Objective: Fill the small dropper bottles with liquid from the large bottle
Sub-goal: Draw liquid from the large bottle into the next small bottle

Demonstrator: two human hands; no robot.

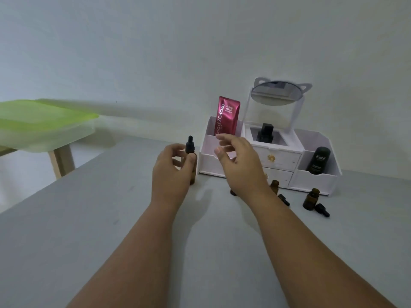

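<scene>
My left hand (172, 172) grips a large amber bottle (193, 170) that stands upright on the grey table (111, 218), its black dropper cap (190, 145) still on top. My right hand (238, 161) hovers just right of that cap with fingers spread and nothing in them. Two small amber bottles, one (274, 186) behind my right wrist and one (311, 198) further right, stand uncapped in front of the organiser. Their black dropper caps (284, 200) (322, 210) lie on the table beside them. Another small dark piece (233, 192) peeks out under my right hand.
A white organiser (278, 158) with drawers and a round mirror (277, 92) stands behind the bottles. It holds a pink tube (226, 117), a black bottle (265, 132) and a dark green bottle (318, 160). A green-lidded plastic box (42, 125) rests on a wooden stand at left.
</scene>
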